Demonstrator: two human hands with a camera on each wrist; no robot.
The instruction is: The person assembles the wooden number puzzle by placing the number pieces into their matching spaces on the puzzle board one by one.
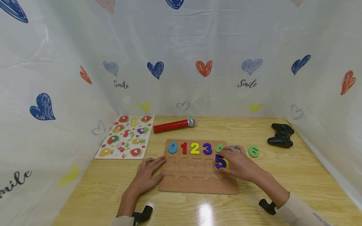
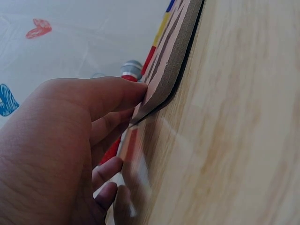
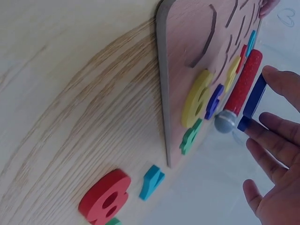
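My right hand [image 1: 240, 163] pinches a purple number 5 [image 1: 220, 161] between thumb and fingertips, raised over the right side of the wooden number board [image 1: 198, 187]. In the right wrist view the purple 5 [image 3: 255, 96] appears edge-on. Below it a yellow number [image 3: 197, 98] sits on the board, partly hidden in the head view. My left hand [image 1: 148, 174] rests beside the board, fingertips touching its left edge. Along the board's top row stand a blue 0 [image 1: 172, 147], red 1 [image 1: 184, 147], yellow 2 [image 1: 194, 148], purple 3 [image 1: 207, 148] and green 4 [image 1: 219, 147].
Right of the board lie a green 6 [image 1: 253, 151], a blue number [image 3: 152, 182] and a red 8 [image 3: 105, 197]. A red microphone [image 1: 172, 126] and a fruit puzzle board [image 1: 124, 136] are behind, left. A black game controller [image 1: 281, 135] lies at the back right.
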